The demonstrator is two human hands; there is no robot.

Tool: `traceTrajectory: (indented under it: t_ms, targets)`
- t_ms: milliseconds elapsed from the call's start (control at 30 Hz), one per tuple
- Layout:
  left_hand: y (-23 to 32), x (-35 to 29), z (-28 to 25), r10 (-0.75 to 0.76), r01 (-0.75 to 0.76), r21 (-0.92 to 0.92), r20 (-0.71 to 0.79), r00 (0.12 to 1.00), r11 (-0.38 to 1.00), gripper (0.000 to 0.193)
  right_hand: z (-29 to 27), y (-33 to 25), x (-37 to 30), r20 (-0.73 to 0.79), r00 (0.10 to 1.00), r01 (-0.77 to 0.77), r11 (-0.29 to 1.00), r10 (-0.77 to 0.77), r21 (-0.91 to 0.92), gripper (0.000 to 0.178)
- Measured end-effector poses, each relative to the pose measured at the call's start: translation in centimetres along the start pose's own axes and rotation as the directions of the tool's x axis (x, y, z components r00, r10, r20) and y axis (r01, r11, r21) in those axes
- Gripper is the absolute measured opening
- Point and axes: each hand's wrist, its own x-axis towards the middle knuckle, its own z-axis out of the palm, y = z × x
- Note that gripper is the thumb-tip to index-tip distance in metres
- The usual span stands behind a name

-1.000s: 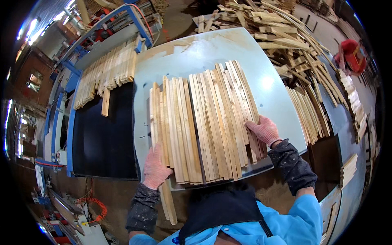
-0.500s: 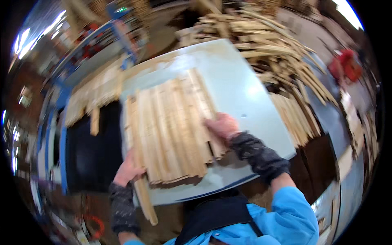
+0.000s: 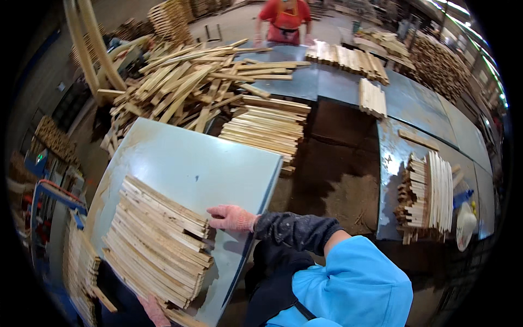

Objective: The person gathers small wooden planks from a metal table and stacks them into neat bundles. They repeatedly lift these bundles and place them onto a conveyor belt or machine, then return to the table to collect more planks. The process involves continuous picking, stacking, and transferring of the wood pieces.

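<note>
A row of pale wooden strips lies side by side on a light-blue tabletop. Just past the strips' right-hand ends is my right hand in a knitted glove, fingers stretched out and nothing in them, above the table near its edge. My left hand shows only partly at the lower edge. It lies against the near side of the row with its fingers extended. One strip sticks out past the row next to it.
A loose heap of wooden pieces rises beyond the table, with a stack of strips beside it. More strips lie on a workbench at right. A person in red stands at the far bench. Blue machinery stands left.
My view has swung to the right, bringing the far benches and the person in red into sight. My right hand has come off the strips.
</note>
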Motion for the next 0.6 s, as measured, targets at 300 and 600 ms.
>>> traceTrajectory:
  t_ms: [300, 600]
  targets:
    - [4.7, -3.8, 1.9, 0.351, -0.265, 0.471, -0.102, 0.931, 0.841, 0.082, -3.4, 4.9, -17.7, -0.171, 0.931, -0.227, 0.881, 0.321, 0.416, 0.056]
    - [15.2, -13.1, 16.0, 0.408, -0.492, 0.114, 0.416, 0.813, 0.863, 0.045, -9.2, 26.4, -30.3, -0.301, 0.934, -0.312, 0.852, 0.194, -0.420, 0.036]
